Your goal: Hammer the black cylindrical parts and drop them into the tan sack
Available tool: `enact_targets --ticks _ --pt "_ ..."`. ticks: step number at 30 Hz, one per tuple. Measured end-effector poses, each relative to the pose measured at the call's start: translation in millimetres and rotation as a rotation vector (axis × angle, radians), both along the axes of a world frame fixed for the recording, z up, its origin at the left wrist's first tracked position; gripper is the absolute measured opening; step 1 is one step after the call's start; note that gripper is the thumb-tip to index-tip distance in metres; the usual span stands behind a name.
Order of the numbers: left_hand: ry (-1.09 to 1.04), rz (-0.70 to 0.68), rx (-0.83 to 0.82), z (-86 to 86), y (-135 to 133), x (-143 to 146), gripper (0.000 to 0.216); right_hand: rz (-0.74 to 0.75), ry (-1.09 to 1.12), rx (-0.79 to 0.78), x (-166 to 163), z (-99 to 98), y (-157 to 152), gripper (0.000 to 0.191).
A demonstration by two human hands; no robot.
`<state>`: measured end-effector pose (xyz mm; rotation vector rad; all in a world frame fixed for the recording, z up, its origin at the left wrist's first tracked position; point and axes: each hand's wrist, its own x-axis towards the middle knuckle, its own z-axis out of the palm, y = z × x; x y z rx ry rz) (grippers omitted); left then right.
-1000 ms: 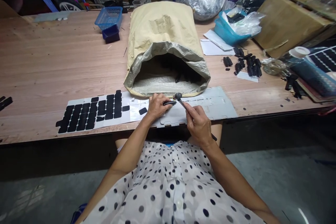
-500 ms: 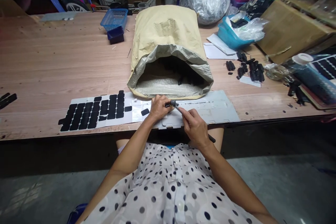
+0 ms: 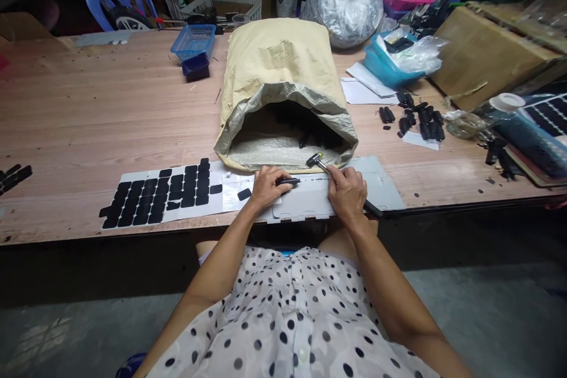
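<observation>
My right hand (image 3: 348, 192) is closed around the handle of a small hammer (image 3: 315, 159); its head is raised to the right of my left hand, and the dark grip end sticks out below the palm. My left hand (image 3: 267, 185) pinches a small black part (image 3: 287, 181) low over a grey-white board (image 3: 305, 204) at the table's front edge. What the part is I cannot make out. Just behind both hands lies a beige woven sack (image 3: 274, 41), its mouth facing me, with dark pieces inside. A sheet of black rounded stickers (image 3: 142, 198) lies to the left.
Several black parts (image 3: 427, 121) are piled on the right of the table, near a teal basin (image 3: 387, 65) and a cardboard box (image 3: 491, 50). Blue baskets (image 3: 195, 41) stand behind on the left. A clear plastic bag (image 3: 345, 9) sits at the back.
The hammer has lifted off the black part and swung to the right and away with my right hand. My left hand stays in nearly the same place. The view has shifted slightly.
</observation>
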<state>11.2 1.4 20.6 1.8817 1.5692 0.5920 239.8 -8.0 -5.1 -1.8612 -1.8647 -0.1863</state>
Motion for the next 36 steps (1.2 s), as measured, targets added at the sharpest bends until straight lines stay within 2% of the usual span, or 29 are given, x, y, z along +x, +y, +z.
enact_targets --ticks 20,25,29,31,33,36 --pt "-0.014 0.013 0.024 -7.2 -1.2 -12.3 0.031 -0.013 -0.024 -0.014 -6.3 -4.5 -4.1 0.033" --pt "-0.096 0.037 0.02 -8.2 1.0 -13.4 0.034 -0.012 -0.026 -0.023 -7.9 -3.8 -3.4 0.034" --pt "-0.25 0.035 0.007 4.0 -6.2 -19.0 0.04 -0.012 -0.032 -0.006 -10.4 -4.1 -2.4 0.034" --pt "-0.355 -0.021 -0.02 14.5 -19.4 -23.3 0.04 -0.013 -0.035 0.009 -11.8 -4.2 -2.1 0.033" --pt "-0.45 -0.144 -0.109 24.4 -38.8 -26.5 0.038 -0.015 -0.04 0.019 -12.9 -4.2 -2.1 0.033" --pt "-0.519 -0.376 -0.404 29.0 -71.4 -24.7 0.03 -0.02 -0.047 0.021 -13.5 -4.5 -2.3 0.032"
